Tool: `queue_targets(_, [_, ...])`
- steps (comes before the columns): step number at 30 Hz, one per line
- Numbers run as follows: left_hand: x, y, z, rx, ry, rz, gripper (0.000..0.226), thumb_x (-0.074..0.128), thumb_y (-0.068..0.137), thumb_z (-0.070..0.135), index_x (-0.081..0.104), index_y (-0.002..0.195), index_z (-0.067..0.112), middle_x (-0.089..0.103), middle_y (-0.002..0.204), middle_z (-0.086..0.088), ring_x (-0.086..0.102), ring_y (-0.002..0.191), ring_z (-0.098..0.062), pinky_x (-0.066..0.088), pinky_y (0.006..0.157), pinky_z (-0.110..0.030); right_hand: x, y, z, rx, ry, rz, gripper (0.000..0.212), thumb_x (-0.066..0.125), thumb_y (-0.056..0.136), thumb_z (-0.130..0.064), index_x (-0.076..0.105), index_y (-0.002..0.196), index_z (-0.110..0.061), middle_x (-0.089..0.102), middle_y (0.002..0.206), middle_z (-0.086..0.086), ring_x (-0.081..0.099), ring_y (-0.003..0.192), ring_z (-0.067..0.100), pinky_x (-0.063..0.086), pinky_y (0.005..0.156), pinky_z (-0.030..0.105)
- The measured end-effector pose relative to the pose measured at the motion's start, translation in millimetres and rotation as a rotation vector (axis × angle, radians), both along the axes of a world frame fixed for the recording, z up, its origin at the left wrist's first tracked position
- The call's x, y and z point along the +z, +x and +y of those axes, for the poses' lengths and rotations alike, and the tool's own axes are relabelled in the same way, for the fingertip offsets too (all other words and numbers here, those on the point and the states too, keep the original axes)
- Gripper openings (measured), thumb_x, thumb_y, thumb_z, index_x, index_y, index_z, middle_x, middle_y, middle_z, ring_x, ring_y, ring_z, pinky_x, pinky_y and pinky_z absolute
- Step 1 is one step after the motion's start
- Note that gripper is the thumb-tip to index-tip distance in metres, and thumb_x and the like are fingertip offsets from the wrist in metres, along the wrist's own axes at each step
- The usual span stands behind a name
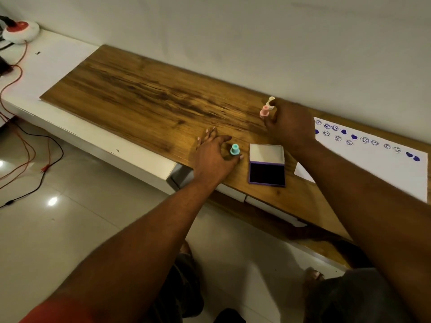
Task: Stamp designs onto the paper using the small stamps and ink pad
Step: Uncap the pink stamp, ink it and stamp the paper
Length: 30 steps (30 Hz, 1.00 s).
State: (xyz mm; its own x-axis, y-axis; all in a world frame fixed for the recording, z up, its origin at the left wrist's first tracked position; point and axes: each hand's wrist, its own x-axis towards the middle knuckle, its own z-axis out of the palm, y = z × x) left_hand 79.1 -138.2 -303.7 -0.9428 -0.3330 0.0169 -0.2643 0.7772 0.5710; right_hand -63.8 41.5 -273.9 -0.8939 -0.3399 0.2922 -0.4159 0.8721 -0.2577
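Wood desktop (140, 89) bare at L; L hand (213, 157) loose by teal stamp (235, 149); R hand (291, 127) grip unclear.

Left hand (213, 157) beside teal stamp (234, 149); right hand (291, 129) at pink stamp (264, 111).

View: one head-worn wide-angle camera; no second view shared the scene
Direction: it looked forward and steeply down over both forearms
Nearness: close above the wooden tabletop (144, 89), hands at mid-frame
Framing: tilted; wall (256, 31) on top, tiled floor (70, 229) below, paper (373, 159) cut at right edge
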Motion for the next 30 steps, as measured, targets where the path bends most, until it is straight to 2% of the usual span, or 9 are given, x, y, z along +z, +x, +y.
queue_targets(5, [6.0, 0.9, -3.8, 0.009, 0.016, 0.088, 0.079, 0.079, 0.080, 0.063, 0.059, 0.145, 0.023, 0.033, 0.168, -0.008, 0.021, 0.158, -0.020, 0.009, 0.129, -0.043, -3.8, -26.6, -14.4, -0.014, 0.213, 0.012, 0.037, 0.057, 0.096, -0.042, 0.064, 0.120, -0.014, 0.070, 0.101, 0.015, 0.067, 0.087, 0.035, 0.041, 0.065, 0.034])
queue_targets(9, [9.6, -0.9, -5.0, 0.041, 0.058, 0.112, 0.079, 0.078, 0.080, 0.064, 0.059, 0.145, 0.023, 0.035, 0.167, -0.009, 0.021, 0.158, -0.018, 0.010, 0.129, -0.042, -6.7, -35.1, -22.4, -0.024, 0.252, -0.067, 0.031, 0.055, 0.098, -0.037, 0.071, 0.111, -0.014, 0.071, 0.102, 0.014, 0.067, 0.089, 0.033, 0.047, 0.069, 0.035])
queue_targets(12, [9.8, -0.5, -4.5, 0.036, 0.073, 0.129, 0.077, 0.078, 0.081, 0.063, 0.059, 0.144, 0.022, 0.035, 0.166, -0.010, 0.021, 0.158, -0.019, 0.010, 0.129, -0.042, -8.2, -32.6, -25.1, -0.025, 0.248, -0.084, 0.027, 0.062, 0.096, -0.034, 0.073, 0.110, -0.013, 0.072, 0.102, 0.014, 0.067, 0.090, 0.032, 0.045, 0.068, 0.033])
queue_targets(16, [11.3, 0.4, -4.9, 0.026, 0.075, 0.143, 0.075, 0.077, 0.082, 0.062, 0.060, 0.143, 0.023, 0.036, 0.166, -0.010, 0.022, 0.158, -0.019, 0.010, 0.129, -0.042, -0.3, -20.3, -24.3, 0.031, 0.301, -0.136, 0.031, 0.064, 0.097, -0.035, 0.072, 0.113, -0.009, 0.072, 0.105, 0.015, 0.067, 0.095, 0.032, 0.056, 0.081, 0.039])
queue_targets(18, [13.4, 0.5, -3.2, 0.007, 0.060, 0.162, 0.074, 0.076, 0.083, 0.063, 0.061, 0.143, 0.022, 0.037, 0.165, -0.010, 0.023, 0.157, -0.020, 0.009, 0.128, -0.041, 9.7, -8.8, -20.5, 0.040, 0.207, -0.207, 0.033, 0.068, 0.095, -0.039, 0.074, 0.112, -0.012, 0.073, 0.104, 0.012, 0.067, 0.095, 0.028, 0.056, 0.084, 0.038])
queue_targets(22, [19.5, -0.6, 5.0, -0.080, 0.019, 0.213, 0.070, 0.072, 0.084, 0.066, 0.063, 0.140, 0.023, 0.039, 0.164, -0.009, 0.025, 0.157, -0.019, 0.011, 0.129, -0.041, 33.2, 32.8, -7.4, 0.060, -0.166, -0.296, 0.035, 0.077, 0.088, -0.042, 0.077, 0.110, -0.014, 0.075, 0.099, 0.004, 0.066, 0.088, 0.016, 0.046, 0.073, 0.026])
queue_targets(26, [26.0, 0.3, 18.7, -0.168, 0.004, 0.266, 0.051, 0.068, 0.091, 0.059, 0.068, 0.132, 0.027, 0.041, 0.164, -0.008, 0.027, 0.156, -0.018, 0.011, 0.128, -0.038, 46.7, 70.9, 8.2, 0.092, -0.282, -0.374, 0.034, 0.078, 0.088, -0.040, 0.075, 0.113, -0.017, 0.072, 0.093, -0.003, 0.061, 0.073, 0.003, 0.041, 0.061, 0.017])
queue_targets(30, [28.7, 3.0, 23.3, -0.216, 0.000, 0.299, 0.037, 0.069, 0.094, 0.050, 0.073, 0.123, 0.027, 0.044, 0.161, -0.009, 0.028, 0.156, -0.018, 0.010, 0.128, -0.037, 46.6, 85.0, 13.9, 0.093, -0.332, -0.410, 0.034, 0.077, 0.088, -0.042, 0.075, 0.111, -0.018, 0.067, 0.088, -0.010, 0.059, 0.071, -0.002, 0.039, 0.059, 0.014])
